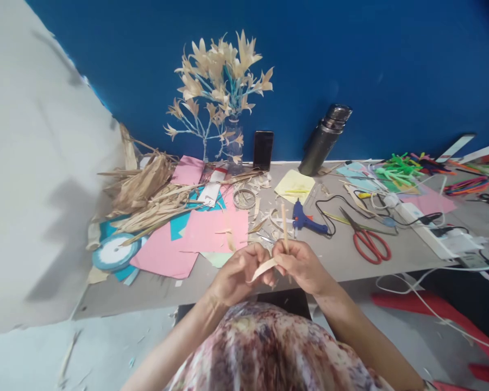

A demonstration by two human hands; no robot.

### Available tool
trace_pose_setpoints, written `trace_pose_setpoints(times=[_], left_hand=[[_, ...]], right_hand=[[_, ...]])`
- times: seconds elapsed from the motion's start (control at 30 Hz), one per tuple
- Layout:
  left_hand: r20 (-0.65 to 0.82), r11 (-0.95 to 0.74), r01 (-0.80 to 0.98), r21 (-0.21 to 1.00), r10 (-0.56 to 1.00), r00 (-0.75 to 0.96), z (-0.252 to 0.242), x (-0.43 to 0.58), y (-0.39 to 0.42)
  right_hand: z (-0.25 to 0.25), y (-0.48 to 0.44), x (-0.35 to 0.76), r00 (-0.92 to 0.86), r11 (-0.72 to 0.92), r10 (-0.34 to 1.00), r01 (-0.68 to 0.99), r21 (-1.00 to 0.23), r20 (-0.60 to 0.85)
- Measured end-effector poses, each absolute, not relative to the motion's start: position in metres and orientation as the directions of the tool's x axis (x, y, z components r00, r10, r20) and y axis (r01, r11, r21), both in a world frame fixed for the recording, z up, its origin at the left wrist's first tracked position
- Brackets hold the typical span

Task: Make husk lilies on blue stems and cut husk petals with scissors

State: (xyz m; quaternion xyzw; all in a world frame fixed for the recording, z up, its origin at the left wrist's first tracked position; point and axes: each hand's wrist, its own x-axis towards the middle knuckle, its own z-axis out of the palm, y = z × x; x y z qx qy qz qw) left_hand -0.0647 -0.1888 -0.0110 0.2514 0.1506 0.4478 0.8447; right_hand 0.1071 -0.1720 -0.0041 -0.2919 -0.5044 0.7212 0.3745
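Close together at the table's front edge are both my hands. A pale, curved strip of husk [264, 267] lies between them. My right hand [299, 265] is closed, pinching the strip's upper end, and a thin tan stick [285, 228] stands upright from the same hand. My left hand [242, 271] has curled fingers around the strip's lower part; its fingertips are partly hidden. Just beyond my right hand lies a blue glue gun [307, 218]. Red-handled scissors [369, 241] rest to the right. Pink sheets [215, 231] lie to the left of my hands.
Dried husks [146, 184] and a ribbon spool [116, 252] are at the left. Husk flowers [224, 65] in a clear bottle, a phone [263, 150] and a dark flask [325, 141] stand along the blue wall. Cables and a power strip [426, 231] occupy the right.
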Motion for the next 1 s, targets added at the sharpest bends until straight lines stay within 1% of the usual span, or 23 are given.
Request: trace_pose_setpoints(times=[0.07,0.1,0.17,0.3,0.33,0.43,0.47,0.5,0.57,0.67,0.7,0.77,0.83,0.93,1.0], left_hand=[[-0.074,0.429,-0.621,0.656,0.855,0.513,-0.009,-0.065,-0.189],[-0.104,0.416,-0.600,0.683,0.868,0.485,-0.009,-0.065,-0.190],[-0.136,0.407,-0.598,0.691,0.885,0.445,-0.011,-0.063,-0.191],[-0.060,0.393,-0.660,0.641,0.882,0.467,-0.017,-0.060,-0.193],[-0.035,0.390,-0.688,0.612,0.883,0.469,-0.018,-0.060,-0.194],[0.001,0.407,-0.781,0.474,0.887,0.463,-0.017,-0.062,-0.193],[-0.004,0.416,-0.790,0.451,0.886,0.464,-0.016,-0.064,-0.193],[-0.017,0.427,-0.781,0.455,0.881,0.473,-0.015,-0.067,-0.192],[-0.052,0.432,-0.721,0.542,0.873,0.484,-0.012,-0.072,-0.191],[-0.129,0.394,-0.578,0.714,0.886,0.445,-0.009,-0.079,-0.192],[-0.162,0.384,-0.533,0.754,0.895,0.416,-0.009,-0.080,-0.192],[-0.222,0.386,-0.471,0.793,0.903,0.366,-0.008,-0.081,-0.193],[-0.256,0.403,-0.454,0.795,0.901,0.351,-0.007,-0.080,-0.193],[-0.260,0.407,-0.438,0.802,0.897,0.357,-0.005,-0.080,-0.190],[-0.248,0.388,-0.407,0.827,0.902,0.355,-0.004,-0.080,-0.189]], right_hand=[[-0.003,-0.171,0.106,-0.533,-0.161,0.845,-0.194,-0.968,-0.034],[-0.002,-0.171,0.105,-0.530,-0.144,0.847,-0.174,-0.974,-0.031],[-0.001,-0.172,0.104,-0.529,-0.140,0.848,-0.172,-0.975,-0.028],[-0.009,-0.174,0.101,-0.536,-0.171,0.844,-0.226,-0.959,-0.024],[-0.012,-0.174,0.100,-0.532,-0.180,0.846,-0.247,-0.952,-0.022],[-0.019,-0.173,0.100,-0.499,-0.220,0.866,-0.342,-0.913,-0.022],[-0.021,-0.173,0.100,-0.484,-0.222,0.875,-0.364,-0.904,-0.020],[-0.022,-0.172,0.101,-0.466,-0.213,0.884,-0.370,-0.904,-0.018],[-0.021,-0.171,0.104,-0.429,-0.155,0.903,-0.329,-0.931,0.001],[-0.017,-0.169,0.109,-0.401,-0.052,0.916,-0.191,-0.980,0.029],[-0.015,-0.169,0.110,-0.402,-0.031,0.915,-0.136,-0.990,0.027],[-0.011,-0.168,0.112,-0.408,-0.021,0.913,-0.054,-0.998,0.003],[-0.008,-0.166,0.112,-0.420,-0.042,0.907,-0.064,-0.997,-0.011],[-0.004,-0.165,0.110,-0.507,-0.104,0.862,-0.173,-0.979,-0.002],[-0.001,-0.165,0.106,-0.552,-0.145,0.834,-0.173,-0.974,-0.026]])
